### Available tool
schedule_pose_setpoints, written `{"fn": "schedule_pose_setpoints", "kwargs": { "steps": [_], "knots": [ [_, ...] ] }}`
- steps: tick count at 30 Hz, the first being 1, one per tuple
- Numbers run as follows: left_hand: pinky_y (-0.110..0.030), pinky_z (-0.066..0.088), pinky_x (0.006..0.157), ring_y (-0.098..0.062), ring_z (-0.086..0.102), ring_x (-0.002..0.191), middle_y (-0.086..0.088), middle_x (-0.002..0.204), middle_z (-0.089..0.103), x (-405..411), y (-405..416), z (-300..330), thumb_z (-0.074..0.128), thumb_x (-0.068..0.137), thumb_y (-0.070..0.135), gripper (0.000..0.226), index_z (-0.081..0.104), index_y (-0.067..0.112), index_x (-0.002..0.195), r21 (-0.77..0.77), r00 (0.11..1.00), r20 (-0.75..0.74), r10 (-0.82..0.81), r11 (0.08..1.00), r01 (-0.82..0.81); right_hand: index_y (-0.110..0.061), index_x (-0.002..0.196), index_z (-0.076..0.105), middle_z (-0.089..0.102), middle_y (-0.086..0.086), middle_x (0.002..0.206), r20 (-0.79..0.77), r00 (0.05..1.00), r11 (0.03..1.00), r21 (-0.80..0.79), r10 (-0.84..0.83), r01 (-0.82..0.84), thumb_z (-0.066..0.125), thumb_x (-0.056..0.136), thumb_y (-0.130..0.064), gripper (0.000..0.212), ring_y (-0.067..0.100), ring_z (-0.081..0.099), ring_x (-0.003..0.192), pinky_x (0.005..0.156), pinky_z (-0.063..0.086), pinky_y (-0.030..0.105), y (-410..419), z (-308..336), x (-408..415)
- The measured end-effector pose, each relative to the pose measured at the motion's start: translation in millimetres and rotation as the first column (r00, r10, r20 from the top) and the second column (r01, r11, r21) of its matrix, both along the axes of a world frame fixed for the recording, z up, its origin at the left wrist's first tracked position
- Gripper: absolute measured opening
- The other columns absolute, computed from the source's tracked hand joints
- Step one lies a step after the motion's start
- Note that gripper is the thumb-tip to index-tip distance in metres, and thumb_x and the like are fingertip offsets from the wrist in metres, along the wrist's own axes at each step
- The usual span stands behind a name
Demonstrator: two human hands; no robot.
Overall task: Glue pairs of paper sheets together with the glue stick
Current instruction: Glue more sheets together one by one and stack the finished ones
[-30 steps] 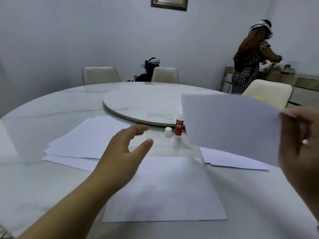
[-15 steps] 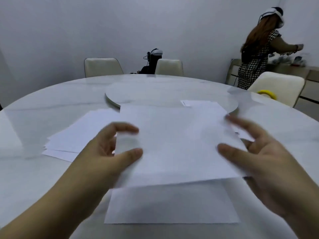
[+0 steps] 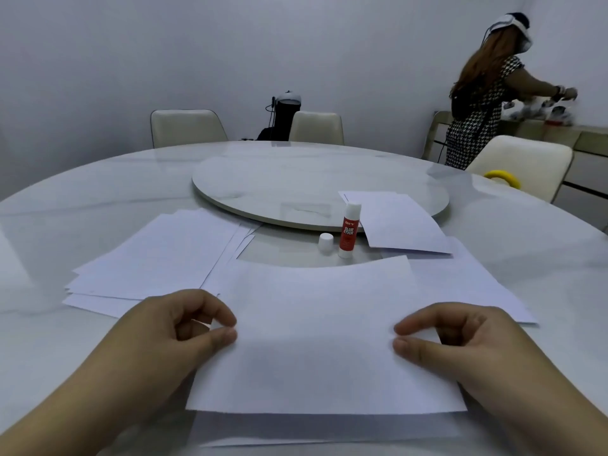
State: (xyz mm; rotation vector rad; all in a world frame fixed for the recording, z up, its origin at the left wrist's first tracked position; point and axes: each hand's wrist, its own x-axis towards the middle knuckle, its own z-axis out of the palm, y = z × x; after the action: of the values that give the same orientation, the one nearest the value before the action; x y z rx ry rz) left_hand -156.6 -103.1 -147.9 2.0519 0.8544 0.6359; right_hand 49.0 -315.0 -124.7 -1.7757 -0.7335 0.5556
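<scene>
A white top sheet (image 3: 316, 327) hovers just above a bottom sheet (image 3: 329, 429) lying on the table in front of me. My left hand (image 3: 171, 334) pinches the top sheet's left edge between thumb and fingers. My right hand (image 3: 460, 340) pinches its right edge the same way. Beyond the sheets stands an uncapped red and white glue stick (image 3: 348, 230), with its white cap (image 3: 325, 242) beside it on the left. A stack of loose white sheets (image 3: 158, 258) lies to the left.
More sheets (image 3: 401, 225) lie at the right, partly on the round turntable (image 3: 296, 185) of the marble table (image 3: 82, 205). A yellow tape roll (image 3: 502, 178) sits far right. Chairs ring the table; a person (image 3: 477, 93) stands at a sideboard behind.
The sheet that my right hand held up at the right has come over the bottom sheet and down toward me. Both hands now pinch its side edges, uncovering the glue stick.
</scene>
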Motion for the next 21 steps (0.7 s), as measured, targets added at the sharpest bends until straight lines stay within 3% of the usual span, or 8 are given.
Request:
{"fn": "schedule_pose_setpoints", "kwargs": {
  "steps": [2, 6, 10, 14, 21],
  "knots": [
    [-0.028, 0.038, 0.059, -0.004, 0.047, 0.048, -0.001, 0.053, 0.057, -0.1, 1.0, -1.5, 0.076, 0.070, 0.034, 0.014, 0.070, 0.043, 0.080, 0.022, 1.000, -0.020, -0.001, 1.000, 0.002, -0.026, 0.071, 0.078, 0.070, -0.002, 0.057, 0.005, 1.000, 1.000, -0.016, 0.009, -0.008, 0.086, 0.062, -0.018, 0.014, 0.008, 0.067, 0.054, 0.049, 0.044, 0.011, -1.0, -0.2, -1.1],
    [-0.028, 0.043, 0.062, -0.013, 0.055, 0.051, -0.003, 0.057, 0.065, -6.7, 3.6, -2.8, 0.077, 0.070, 0.032, 0.021, 0.069, 0.045, 0.085, -0.032, 0.993, -0.097, -0.073, 0.997, 0.070, -0.020, 0.066, 0.077, 0.060, -0.007, 0.045, 0.007, 1.000, 1.000, -0.013, 0.010, -0.010, 0.087, 0.061, -0.012, 0.013, 0.003, 0.056, 0.041, 0.043, 0.039, 0.008, -4.2, 0.3, -2.5],
    [-0.024, 0.043, 0.058, -0.004, 0.051, 0.047, 0.002, 0.060, 0.067, -10.6, 5.1, -2.3, 0.079, 0.069, 0.034, 0.025, 0.067, 0.049, 0.085, -0.007, 0.979, -0.174, -0.104, 0.995, 0.104, -0.024, 0.067, 0.078, 0.050, -0.009, 0.043, 0.058, 0.998, 0.997, -0.072, 0.012, -0.008, 0.088, 0.057, -0.024, 0.014, 0.004, 0.047, 0.041, 0.044, 0.036, 0.010, -6.5, -1.7, -1.8],
    [-0.011, 0.039, 0.052, 0.000, 0.051, 0.047, 0.009, 0.058, 0.064, -10.8, 0.9, -2.5, 0.078, 0.069, 0.035, 0.032, 0.062, 0.054, 0.088, 0.068, 0.972, -0.213, -0.104, 0.990, 0.120, -0.030, 0.068, 0.078, 0.044, -0.010, 0.045, 0.129, 0.991, 0.992, -0.123, 0.019, -0.003, 0.088, 0.055, -0.033, 0.016, 0.007, 0.041, 0.045, 0.046, 0.032, 0.012, -7.4, -3.1, -2.3],
    [-0.009, 0.039, 0.055, 0.004, 0.054, 0.056, 0.015, 0.060, 0.063, -11.4, -3.4, -2.7, 0.079, 0.066, 0.037, 0.037, 0.059, 0.059, 0.089, 0.149, 0.970, -0.225, -0.092, 0.980, 0.128, -0.032, 0.064, 0.077, 0.035, -0.011, 0.041, 0.178, 0.984, 0.987, -0.160, 0.029, 0.000, 0.088, 0.058, -0.030, 0.014, 0.005, 0.033, 0.040, 0.041, 0.025, 0.011, -7.0, -2.5, -4.2]
  ]
}}
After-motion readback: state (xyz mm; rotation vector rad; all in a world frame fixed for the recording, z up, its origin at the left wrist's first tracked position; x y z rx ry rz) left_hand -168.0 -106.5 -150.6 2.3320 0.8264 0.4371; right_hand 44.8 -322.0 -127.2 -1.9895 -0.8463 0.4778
